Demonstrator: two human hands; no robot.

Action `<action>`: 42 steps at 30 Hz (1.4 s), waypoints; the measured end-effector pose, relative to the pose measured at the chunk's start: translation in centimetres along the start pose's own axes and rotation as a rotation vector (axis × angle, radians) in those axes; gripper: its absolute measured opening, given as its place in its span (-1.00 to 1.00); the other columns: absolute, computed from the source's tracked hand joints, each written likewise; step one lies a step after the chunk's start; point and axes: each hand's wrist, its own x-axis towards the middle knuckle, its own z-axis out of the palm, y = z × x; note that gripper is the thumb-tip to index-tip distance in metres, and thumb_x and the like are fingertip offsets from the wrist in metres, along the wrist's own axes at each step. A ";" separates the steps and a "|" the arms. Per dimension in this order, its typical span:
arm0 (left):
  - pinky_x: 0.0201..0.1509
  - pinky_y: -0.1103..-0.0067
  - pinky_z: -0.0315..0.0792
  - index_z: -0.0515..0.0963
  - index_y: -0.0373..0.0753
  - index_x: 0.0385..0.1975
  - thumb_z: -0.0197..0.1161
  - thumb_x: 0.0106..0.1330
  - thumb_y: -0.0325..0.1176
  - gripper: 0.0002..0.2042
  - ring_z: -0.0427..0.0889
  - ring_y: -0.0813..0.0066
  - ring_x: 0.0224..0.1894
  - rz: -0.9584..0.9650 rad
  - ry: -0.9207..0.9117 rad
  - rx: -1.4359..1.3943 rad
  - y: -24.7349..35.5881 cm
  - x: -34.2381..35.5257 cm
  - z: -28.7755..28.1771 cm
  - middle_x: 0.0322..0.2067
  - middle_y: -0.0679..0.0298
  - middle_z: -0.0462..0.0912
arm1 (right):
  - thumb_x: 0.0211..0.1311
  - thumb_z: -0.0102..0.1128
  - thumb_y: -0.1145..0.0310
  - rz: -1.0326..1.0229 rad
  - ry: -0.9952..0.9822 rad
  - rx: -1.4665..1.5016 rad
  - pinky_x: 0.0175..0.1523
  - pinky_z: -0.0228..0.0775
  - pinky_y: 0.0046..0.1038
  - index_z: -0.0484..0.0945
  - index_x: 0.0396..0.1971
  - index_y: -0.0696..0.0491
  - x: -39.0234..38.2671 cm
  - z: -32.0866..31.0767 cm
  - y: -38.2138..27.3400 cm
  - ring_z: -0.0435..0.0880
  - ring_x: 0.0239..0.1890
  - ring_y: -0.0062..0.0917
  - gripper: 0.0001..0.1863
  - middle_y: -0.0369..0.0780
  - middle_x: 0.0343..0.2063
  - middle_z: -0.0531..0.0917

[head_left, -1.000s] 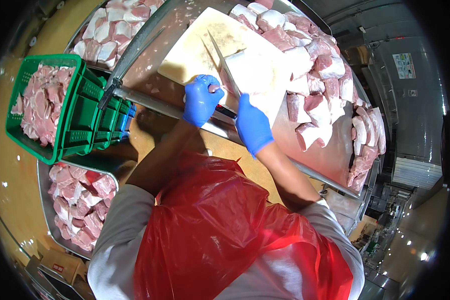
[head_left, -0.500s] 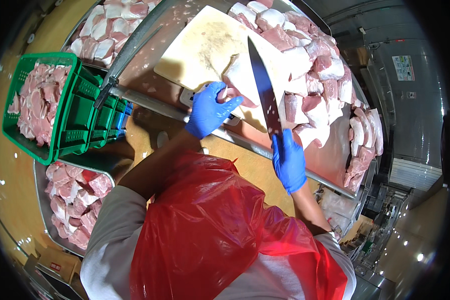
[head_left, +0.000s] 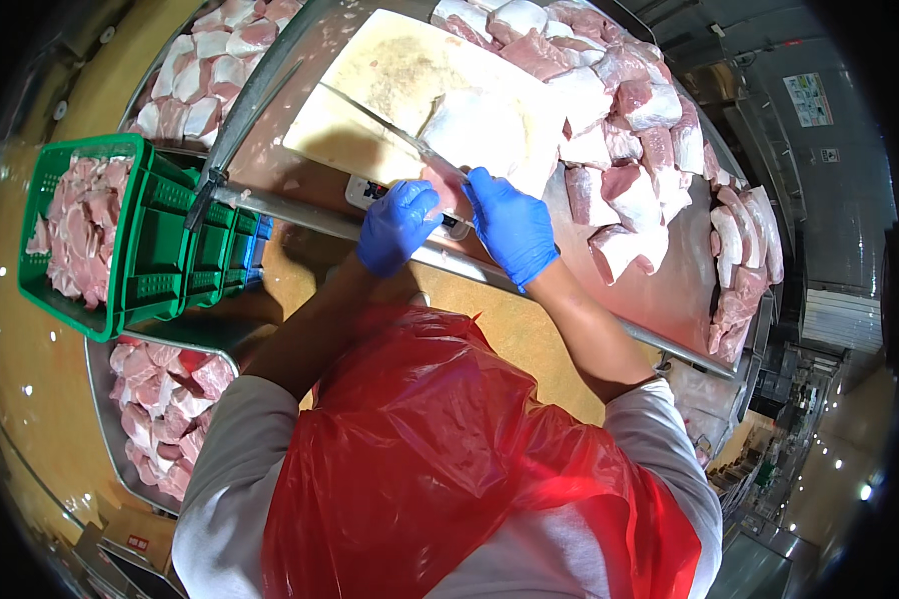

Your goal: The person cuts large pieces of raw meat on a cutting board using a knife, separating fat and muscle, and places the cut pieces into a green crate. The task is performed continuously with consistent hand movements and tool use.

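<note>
A chunk of raw meat (head_left: pixel 477 125) with a pale fat side lies on the white cutting board (head_left: pixel 355 70), its pink end at the board's near edge. My left hand (head_left: pixel 398 230), in a blue glove, is closed on that near end with curled fingers. My right hand (head_left: pixel 512 230), gloved alike, grips a knife, its handle mostly hidden in the fist. The knife blade (head_left: pixel 390 128) points to the far left, seen nearly edge-on, and crosses the near left side of the chunk. How deep it sits in the meat I cannot tell.
Many meat chunks (head_left: pixel 634 185) are heaped right of the board on the metal table. At left stands a green crate (head_left: pixel 115 299) of meat slices, between metal tubs (head_left: pixel 105 399) of chunks. A metal rail (head_left: pixel 300 212) edges the table; a small white device (head_left: pixel 363 192) sits under the board's edge.
My right hand has moved left with the knife, beside my left hand. The blade has swung from upright, right of the chunk, to slanting far left across it.
</note>
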 end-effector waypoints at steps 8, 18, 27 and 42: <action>-0.10 0.34 0.57 0.60 -0.30 -0.27 0.40 0.12 -0.48 -0.81 0.64 0.14 -0.18 -0.035 0.003 -0.007 0.1 0.7 -0.6 -0.24 0.13 0.64 | 0.21 0.18 0.38 -0.093 -0.316 -0.149 -0.35 0.52 -0.09 0.36 -0.04 0.03 -7.0 -1.1 10.6 0.69 -0.41 -0.04 -0.66 -0.01 -0.46 0.64; -0.16 0.48 0.56 0.64 -0.34 -0.36 0.42 0.13 -0.55 -0.89 0.65 0.42 -0.38 -0.283 0.808 0.506 -1.7 -1.6 -23.7 -0.39 0.20 0.71 | 0.39 0.13 0.40 0.093 0.024 0.182 -0.44 0.46 -0.24 0.43 -0.22 0.10 -12.5 -3.8 10.7 0.64 -0.52 -0.11 -0.88 -0.01 -0.54 0.61; 0.33 0.25 0.37 0.43 -0.21 0.25 0.30 0.24 -0.34 -0.47 0.43 -0.13 0.27 -0.876 -0.339 1.251 -18.4 -10.7 -47.8 0.22 -0.13 0.46 | 0.56 0.00 0.24 0.492 0.361 1.126 -0.50 0.32 -0.65 0.44 -0.06 0.09 -8.4 1.1 7.5 0.51 -0.54 -0.74 -0.78 -0.34 -0.48 0.56; 0.21 0.49 0.50 0.47 -0.23 0.25 0.25 0.39 -0.29 -0.55 0.60 0.39 0.08 -0.354 -0.492 -0.407 -10.6 19.5 2.9 0.09 0.10 0.63 | 0.58 -0.06 0.24 0.392 0.441 1.709 -0.44 0.45 -0.54 0.40 -0.10 0.07 -2.3 2.6 -0.1 0.61 -0.47 -0.54 -0.80 -0.22 -0.42 0.58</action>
